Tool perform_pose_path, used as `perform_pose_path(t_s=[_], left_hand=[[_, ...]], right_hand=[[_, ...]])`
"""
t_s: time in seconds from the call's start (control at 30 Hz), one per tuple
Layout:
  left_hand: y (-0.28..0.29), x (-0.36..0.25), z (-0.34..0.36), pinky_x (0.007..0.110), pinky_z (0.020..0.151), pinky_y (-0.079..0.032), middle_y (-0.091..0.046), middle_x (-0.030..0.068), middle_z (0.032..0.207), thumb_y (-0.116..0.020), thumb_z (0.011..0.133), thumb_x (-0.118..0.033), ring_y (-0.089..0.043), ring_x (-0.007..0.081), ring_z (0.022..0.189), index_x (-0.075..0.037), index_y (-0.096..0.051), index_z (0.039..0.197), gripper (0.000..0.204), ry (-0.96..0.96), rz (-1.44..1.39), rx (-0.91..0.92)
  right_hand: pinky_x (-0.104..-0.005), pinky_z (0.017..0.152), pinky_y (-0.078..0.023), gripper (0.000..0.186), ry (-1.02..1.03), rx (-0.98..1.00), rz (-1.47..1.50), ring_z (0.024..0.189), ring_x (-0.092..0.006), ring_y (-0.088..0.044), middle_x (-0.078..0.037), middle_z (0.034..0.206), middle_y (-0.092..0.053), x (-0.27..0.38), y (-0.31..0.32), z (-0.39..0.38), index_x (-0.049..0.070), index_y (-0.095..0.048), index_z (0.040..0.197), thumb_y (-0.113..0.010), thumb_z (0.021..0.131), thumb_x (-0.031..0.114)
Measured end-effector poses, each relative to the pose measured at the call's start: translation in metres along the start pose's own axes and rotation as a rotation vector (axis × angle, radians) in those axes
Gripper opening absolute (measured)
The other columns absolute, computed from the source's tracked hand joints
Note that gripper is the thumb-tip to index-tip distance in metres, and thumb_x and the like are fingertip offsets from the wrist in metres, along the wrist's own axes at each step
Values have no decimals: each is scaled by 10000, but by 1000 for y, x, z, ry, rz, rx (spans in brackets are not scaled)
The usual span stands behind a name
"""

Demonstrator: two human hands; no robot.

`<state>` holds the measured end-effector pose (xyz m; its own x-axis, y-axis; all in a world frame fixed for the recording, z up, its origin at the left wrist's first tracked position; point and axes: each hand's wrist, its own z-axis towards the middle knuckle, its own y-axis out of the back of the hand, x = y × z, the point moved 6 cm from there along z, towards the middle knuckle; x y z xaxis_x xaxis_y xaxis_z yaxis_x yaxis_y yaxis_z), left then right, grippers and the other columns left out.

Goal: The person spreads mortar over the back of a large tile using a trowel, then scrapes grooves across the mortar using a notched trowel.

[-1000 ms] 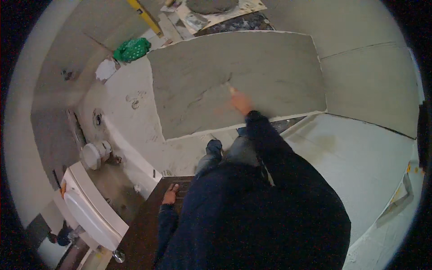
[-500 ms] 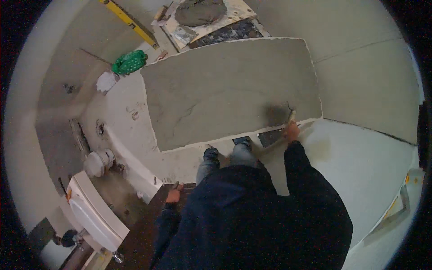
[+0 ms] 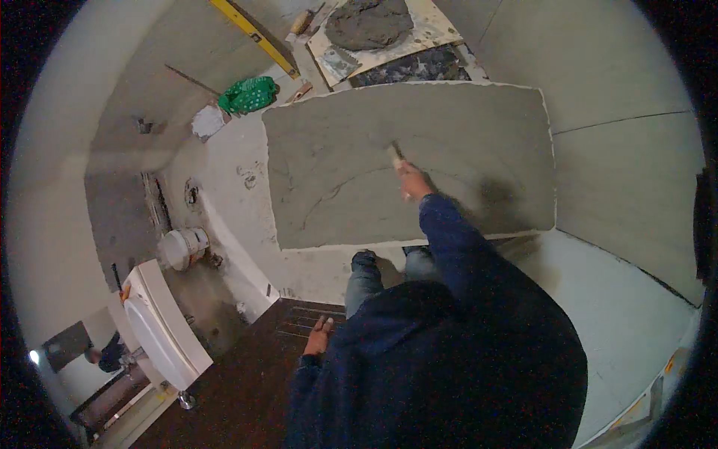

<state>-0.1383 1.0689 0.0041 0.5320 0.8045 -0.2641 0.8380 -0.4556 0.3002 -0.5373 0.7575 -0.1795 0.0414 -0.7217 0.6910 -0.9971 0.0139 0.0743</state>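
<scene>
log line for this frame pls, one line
left hand: open, over dark brown surface, contact unclear | right hand: gripping light-handled tool over grey slab | around: green dotted bundle, yellow level

Over the slab [image 3: 471, 135], a trowel [image 3: 396, 155] is gripped by the right hand [image 3: 413, 182], while mortar [image 3: 369, 24] is heaped behind the slab and the left hand [image 3: 318, 338] held before its left end.
</scene>
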Motion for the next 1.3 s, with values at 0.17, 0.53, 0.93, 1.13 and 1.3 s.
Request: perform_pose_path(t_s=[0.17,0.53,0.93,1.13,1.3], left_hand=[[-17,60,34,400,961,-382,-432,245,1288,-505,858,-388,-429,372,1184,-56,-392,1314,575,-799,784,107],[11,-5,83,363,930,-404,-428,228,1301,-521,850,-452,-453,307,1172,7,-335,1336,694,-208,132,123],[-126,-186,40,300,988,-328,-474,151,1280,-555,864,-416,-434,232,1193,-27,-413,1306,606,-470,154,494],[-155,-140,85,297,1002,-310,-462,136,1297,-569,861,-396,-426,239,1202,-72,-469,1276,535,-564,238,707],[-137,-191,30,312,893,-399,-597,134,1114,-587,857,-363,-552,240,1040,-106,-587,1146,387,-386,201,760]], right_hand=[[-390,527,-477,375,321,-8,-753,669,-234,-596,-76,700,-595,72,-4,-32,173,-506,1227,-509,861,252],[-462,786,-461,378,15,-534,-858,995,-314,-572,-168,1069,-598,6,243,-29,107,-589,1031,-411,874,401],[-374,900,-416,374,-7,-588,-937,996,-301,-550,-152,1055,-577,-240,250,-216,62,-564,1106,-537,816,296],[-349,946,-378,412,208,-245,-96,1055,-296,-523,-131,1137,-571,-198,134,-217,46,-547,1166,-510,857,316],[-369,975,-357,392,129,-73,-773,1130,-289,-490,-108,1265,-506,-196,204,-208,116,-501,1246,-416,924,321]])
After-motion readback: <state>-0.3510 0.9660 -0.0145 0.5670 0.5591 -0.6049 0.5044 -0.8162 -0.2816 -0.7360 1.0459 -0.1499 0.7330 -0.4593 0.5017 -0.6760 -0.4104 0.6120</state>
